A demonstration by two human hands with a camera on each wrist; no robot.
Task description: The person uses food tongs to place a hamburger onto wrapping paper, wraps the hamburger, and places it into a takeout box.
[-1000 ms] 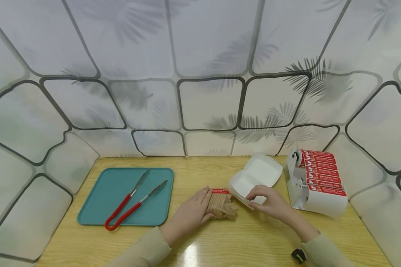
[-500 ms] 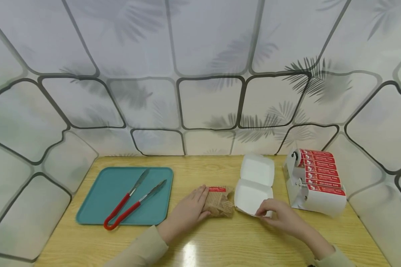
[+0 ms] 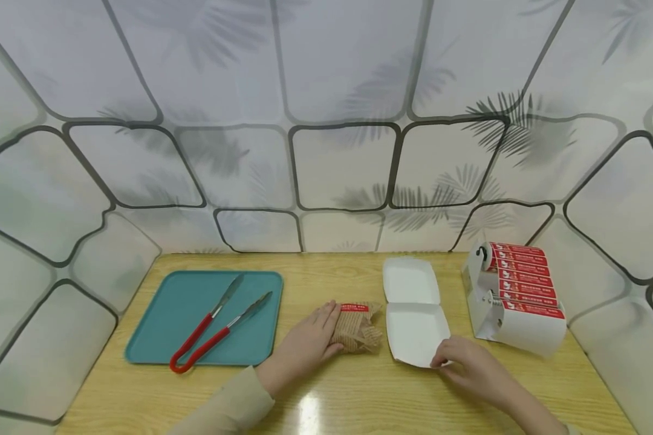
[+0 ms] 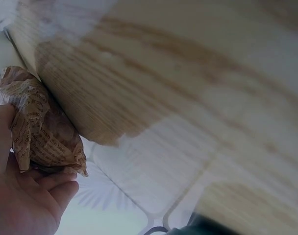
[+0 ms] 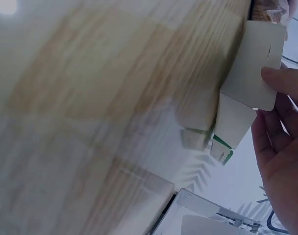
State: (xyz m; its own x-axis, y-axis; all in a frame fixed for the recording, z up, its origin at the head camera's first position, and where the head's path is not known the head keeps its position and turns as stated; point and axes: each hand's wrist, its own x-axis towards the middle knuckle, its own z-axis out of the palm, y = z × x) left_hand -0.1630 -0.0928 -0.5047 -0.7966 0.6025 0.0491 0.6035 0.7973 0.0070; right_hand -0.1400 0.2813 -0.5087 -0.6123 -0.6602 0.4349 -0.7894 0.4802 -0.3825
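Note:
A packet in brown printed paper (image 3: 354,329) with a red label strip lies on the table; its contents are hidden. My left hand (image 3: 307,341) holds it from the left, the thumb along its near side. In the left wrist view the fingers bend round the crumpled paper packet (image 4: 51,132). Just to the right of it a white clamshell takeout box (image 3: 416,332) lies unfolded, lid flat towards the wall. The right hand (image 3: 470,368) pinches its near right corner. Seen from the right wrist, thumb and fingers sit on either side of the box wall (image 5: 254,63).
To the left, a teal tray (image 3: 163,314) bears tongs with red handles (image 3: 201,347), whose bend overhangs the front rim. At the right stands a white dispenser with a roll of red and white labels (image 3: 525,278). A patterned wall rises behind the table.
My right hand has swung the box upright in line and drawn it nearer, moving right and towards the front edge. The left hand and packet slid slightly left, then stayed.

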